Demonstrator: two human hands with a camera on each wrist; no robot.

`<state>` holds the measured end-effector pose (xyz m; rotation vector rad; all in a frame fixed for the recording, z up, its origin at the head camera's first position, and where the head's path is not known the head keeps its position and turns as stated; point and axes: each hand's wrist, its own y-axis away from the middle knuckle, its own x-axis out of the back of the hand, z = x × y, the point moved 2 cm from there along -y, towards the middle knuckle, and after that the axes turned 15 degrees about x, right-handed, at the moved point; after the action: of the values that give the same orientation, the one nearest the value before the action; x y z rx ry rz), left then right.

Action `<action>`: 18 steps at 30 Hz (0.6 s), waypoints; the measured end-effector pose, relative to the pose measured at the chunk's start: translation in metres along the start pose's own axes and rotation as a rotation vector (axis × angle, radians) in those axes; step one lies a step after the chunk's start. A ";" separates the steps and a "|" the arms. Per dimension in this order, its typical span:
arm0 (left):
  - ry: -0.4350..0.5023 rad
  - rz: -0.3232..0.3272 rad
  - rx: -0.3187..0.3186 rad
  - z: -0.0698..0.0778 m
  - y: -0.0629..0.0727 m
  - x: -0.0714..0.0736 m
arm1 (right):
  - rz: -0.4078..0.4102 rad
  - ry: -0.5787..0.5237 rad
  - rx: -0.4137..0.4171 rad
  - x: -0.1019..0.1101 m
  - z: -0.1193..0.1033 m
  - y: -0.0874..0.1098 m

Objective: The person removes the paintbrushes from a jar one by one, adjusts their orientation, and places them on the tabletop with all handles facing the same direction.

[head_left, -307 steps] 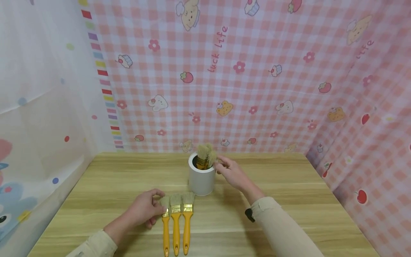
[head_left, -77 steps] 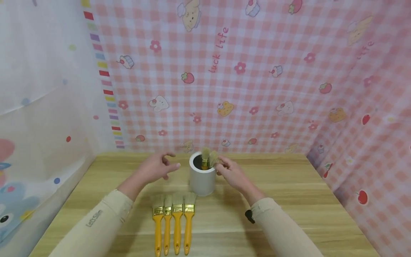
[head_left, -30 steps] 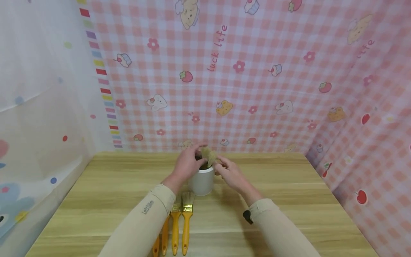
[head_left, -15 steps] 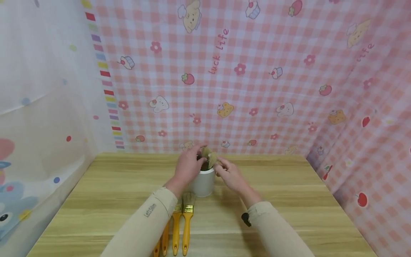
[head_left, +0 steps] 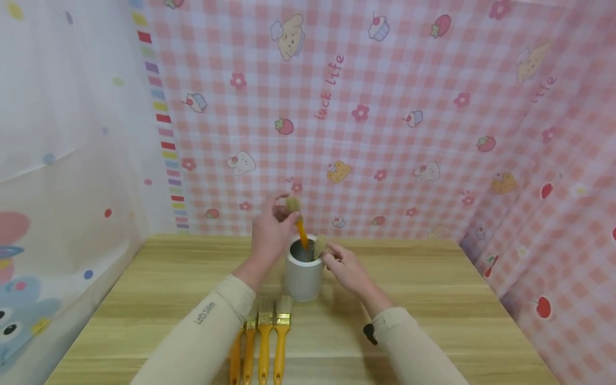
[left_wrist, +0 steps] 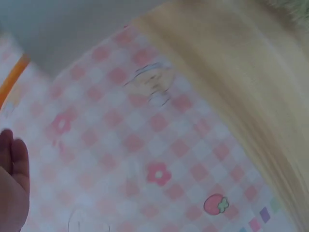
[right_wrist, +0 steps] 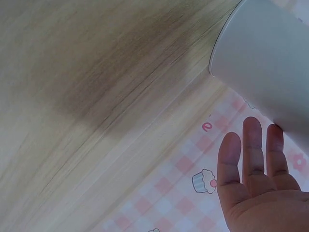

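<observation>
My left hand [head_left: 270,227] pinches a paintbrush [head_left: 301,231] near its bristles, thumb in front. The orange handle [left_wrist: 13,79] points down into a white cylindrical pot [head_left: 303,280], its lower end over the opening. At the pot's right rim, my right hand [head_left: 347,267] holds the edge with thumb and forefinger; its other fingers [right_wrist: 253,150] extend beside the wall in the right wrist view. A second paintbrush [head_left: 319,247] stands in the pot, bristles up, against the rim by the right fingers. Its handle is hidden inside.
Several orange-handled paintbrushes [head_left: 264,342] lie side by side on the wooden table [head_left: 414,278] in front of the pot, bristles away from me. My left sleeve partly covers the leftmost ones. A pink checked cloth [head_left: 394,144] hangs behind the table.
My left hand has moved from above the table brushes to the pot, and now raises one brush partly out of it. One more brush lies in the row than at first. The right hand stays put.
</observation>
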<state>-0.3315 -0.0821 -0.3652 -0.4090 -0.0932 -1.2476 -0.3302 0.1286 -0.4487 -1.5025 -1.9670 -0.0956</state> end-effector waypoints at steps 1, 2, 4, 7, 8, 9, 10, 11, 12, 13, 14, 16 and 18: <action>0.045 0.009 0.010 0.003 -0.002 0.006 | 0.003 -0.001 0.003 0.000 0.001 0.000; 0.089 0.013 0.028 0.006 -0.003 0.014 | 0.002 0.000 0.003 0.000 0.001 0.001; 0.200 0.003 0.065 0.009 -0.005 0.030 | 0.004 -0.001 0.009 0.000 0.001 0.001; 0.297 -0.013 0.145 0.004 -0.009 0.059 | 0.000 -0.006 0.017 0.001 0.000 0.001; 0.308 -0.017 0.172 0.000 -0.010 0.069 | 0.000 -0.009 0.020 0.001 -0.001 0.002; 0.313 -0.021 0.197 -0.004 -0.011 0.079 | 0.002 -0.013 0.025 0.001 -0.002 0.001; 0.298 -0.025 0.221 -0.009 -0.011 0.089 | 0.000 -0.017 0.028 0.002 -0.002 0.001; 0.269 -0.032 0.247 -0.015 -0.011 0.099 | -0.002 -0.016 0.031 0.002 -0.003 0.001; 0.241 -0.044 0.263 -0.021 -0.010 0.109 | -0.003 -0.018 0.034 0.002 -0.003 0.001; 0.210 -0.066 0.282 -0.028 -0.009 0.118 | -0.003 -0.017 0.036 0.002 -0.003 0.001; 0.180 -0.096 0.298 -0.036 -0.008 0.127 | -0.002 -0.015 0.036 0.002 -0.003 0.001; 0.094 -0.170 0.331 -0.050 -0.004 0.142 | -0.004 -0.021 0.035 0.001 -0.002 0.001; 0.006 -0.266 0.365 -0.066 0.000 0.153 | 0.003 -0.031 0.035 0.001 -0.001 0.001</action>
<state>-0.2917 -0.2435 -0.3817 -0.0759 -0.3743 -1.4584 -0.3294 0.1293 -0.4481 -1.4928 -1.9811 -0.0366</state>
